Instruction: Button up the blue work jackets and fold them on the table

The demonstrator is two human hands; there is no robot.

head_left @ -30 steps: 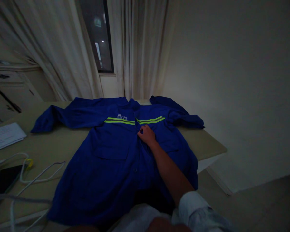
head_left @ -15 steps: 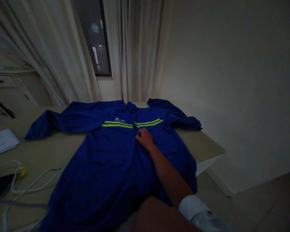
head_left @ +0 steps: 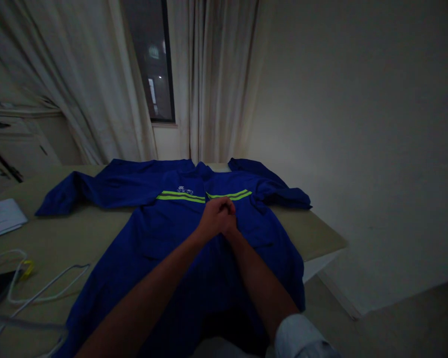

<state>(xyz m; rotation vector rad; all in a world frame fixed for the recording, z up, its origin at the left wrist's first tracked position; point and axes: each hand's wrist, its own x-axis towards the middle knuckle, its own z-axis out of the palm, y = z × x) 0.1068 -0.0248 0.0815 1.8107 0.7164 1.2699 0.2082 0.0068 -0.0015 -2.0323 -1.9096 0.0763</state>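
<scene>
A blue work jacket [head_left: 168,223] lies spread face up, with yellow-green reflective stripes across the chest and a small white print above the left-hand stripe. My left hand [head_left: 212,217] is closed at the front opening, just below the stripes, its fingers curled toward the right. Close against it, my right hand [head_left: 230,223] is closed at the same spot and partly covered. Both appear to grip the jacket's front edge. The fingertips and the cloth between them are hidden.
The jacket rests on a beige table [head_left: 321,233]. At the left lie folded papers [head_left: 2,219], a white cable [head_left: 41,298] and a dark flat object [head_left: 0,288]. Curtains [head_left: 224,84] and a window stand behind, a wall [head_left: 358,124] to the right.
My left hand has come up from the bottom of the view to join the right at the jacket's front. My right hand stays near the same spot. The view has shifted slightly.
</scene>
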